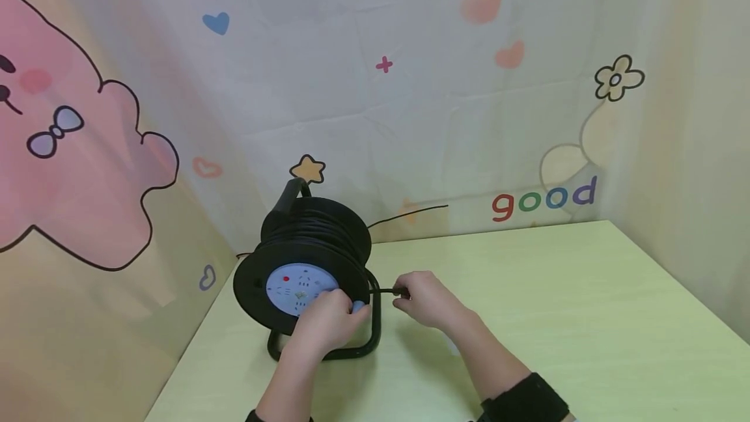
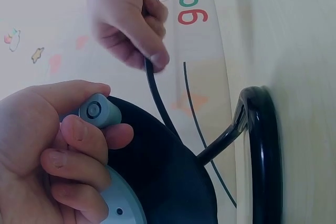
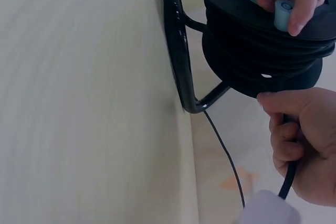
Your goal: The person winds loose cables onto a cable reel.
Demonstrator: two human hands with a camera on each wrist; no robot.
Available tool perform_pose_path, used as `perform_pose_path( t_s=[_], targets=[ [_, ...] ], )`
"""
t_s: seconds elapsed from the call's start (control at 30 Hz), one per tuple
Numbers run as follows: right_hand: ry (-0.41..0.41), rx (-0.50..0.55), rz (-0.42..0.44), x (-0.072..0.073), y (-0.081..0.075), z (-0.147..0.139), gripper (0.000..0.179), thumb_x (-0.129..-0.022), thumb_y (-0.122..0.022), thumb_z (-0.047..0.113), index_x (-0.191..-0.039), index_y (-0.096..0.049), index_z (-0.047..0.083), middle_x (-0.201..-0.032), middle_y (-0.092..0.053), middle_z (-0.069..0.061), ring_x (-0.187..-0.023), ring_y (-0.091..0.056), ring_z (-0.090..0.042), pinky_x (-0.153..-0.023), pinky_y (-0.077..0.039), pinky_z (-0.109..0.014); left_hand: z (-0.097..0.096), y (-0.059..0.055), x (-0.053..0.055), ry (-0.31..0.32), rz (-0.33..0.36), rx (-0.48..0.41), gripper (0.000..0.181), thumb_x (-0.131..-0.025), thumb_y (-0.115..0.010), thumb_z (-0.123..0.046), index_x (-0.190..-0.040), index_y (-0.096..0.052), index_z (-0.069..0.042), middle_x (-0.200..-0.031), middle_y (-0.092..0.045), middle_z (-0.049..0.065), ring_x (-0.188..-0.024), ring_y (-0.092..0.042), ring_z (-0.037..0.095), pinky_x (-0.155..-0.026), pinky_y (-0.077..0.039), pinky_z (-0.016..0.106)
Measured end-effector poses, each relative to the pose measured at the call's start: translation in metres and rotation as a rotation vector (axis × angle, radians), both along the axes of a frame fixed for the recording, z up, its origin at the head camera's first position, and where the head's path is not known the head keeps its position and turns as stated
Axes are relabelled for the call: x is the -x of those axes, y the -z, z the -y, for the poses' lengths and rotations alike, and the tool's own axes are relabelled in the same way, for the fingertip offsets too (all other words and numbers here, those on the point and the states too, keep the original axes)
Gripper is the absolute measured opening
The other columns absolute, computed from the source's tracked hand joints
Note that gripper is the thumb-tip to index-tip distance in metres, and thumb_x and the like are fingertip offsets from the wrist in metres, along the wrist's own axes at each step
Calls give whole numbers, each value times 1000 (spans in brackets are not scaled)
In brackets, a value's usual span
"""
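Note:
A black cable reel (image 1: 252, 292) stands on its tubular frame (image 1: 377, 324), with black cable wound around its drum (image 1: 316, 234). On its front is a light-blue socket panel (image 1: 295, 286) with a red button. My left hand (image 1: 328, 321) grips the small blue-grey crank knob (image 2: 102, 111) near the panel's edge, fingers curled about it. Right of the reel, my right hand (image 1: 430, 298) holds the loose run of cable (image 1: 383, 290) that leads off the drum. In the right wrist view this cable (image 3: 289, 177) passes through the curled fingers and out below the palm.
A pale green table (image 1: 556, 305) lies under the reel. Behind it hangs a printed curtain (image 1: 351, 103), with a thin dark line (image 1: 410, 213) along its lower part. A blurred pale shape (image 3: 268, 208) shows at the bottom of the right wrist view.

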State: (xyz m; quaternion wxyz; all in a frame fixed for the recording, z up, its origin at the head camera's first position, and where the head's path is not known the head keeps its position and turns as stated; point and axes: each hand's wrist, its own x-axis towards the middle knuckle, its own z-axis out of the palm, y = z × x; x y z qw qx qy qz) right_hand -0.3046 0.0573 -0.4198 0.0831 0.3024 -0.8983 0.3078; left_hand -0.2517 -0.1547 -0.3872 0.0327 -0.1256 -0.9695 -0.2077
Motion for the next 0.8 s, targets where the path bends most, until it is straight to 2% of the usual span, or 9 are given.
perform_pose_path(
  t_s=[0.17,0.3,0.4,0.53,0.7,0.8],
  targets=[
    [103,-104,-19,-2,-7,-23,13,-87,-65,14,-76,-59,18,-63,-53,10,-53,-48,-7,-51,-43,-29,0,2,0,4,-2,-3,53,-90,-57,-40,-48,-35,-16,-45,-27,-8,-39,-31,11,-40,-25,27],
    [140,-215,-65,-3,-16,-46,8,-88,-66,20,-83,-60,23,-69,-54,14,-60,-49,-7,-53,-42,-31,1,3,0,4,10,-1,52,-90,-57,-39,-48,-35,-17,-45,-27,-8,-39,-32,11,-40,-25,27],
    [146,-247,-57,-3,-21,-60,5,-90,-66,22,-90,-61,24,-73,-56,14,-64,-51,-7,-54,-43,-32,2,3,1,0,14,3,52,-90,-57,-39,-48,-35,-17,-45,-27,-8,-40,-32,11,-41,-25,28],
    [119,-218,38,-5,-23,-75,7,-91,-65,24,-97,-62,25,-76,-57,11,-64,-52,-7,-57,-44,-34,2,4,0,0,18,6,54,-90,-58,-41,-48,-34,-17,-45,-27,-8,-40,-32,11,-41,-26,28],
    [31,-116,186,-6,-22,-89,30,-79,-77,25,-105,-62,24,-80,-59,6,-70,-55,-10,-65,-48,-35,2,4,0,7,20,2,54,-89,-58,-41,-47,-33,-17,-45,-26,-9,-39,-30,10,-40,-25,27],
    [-6,-93,196,-5,-22,-95,33,-76,-77,18,-106,-63,20,-87,-60,4,-75,-55,-12,-68,-49,-34,2,3,-1,6,25,-1,54,-89,-58,-40,-47,-33,-17,-44,-26,-9,-39,-29,10,-40,-24,27]
  ],
)
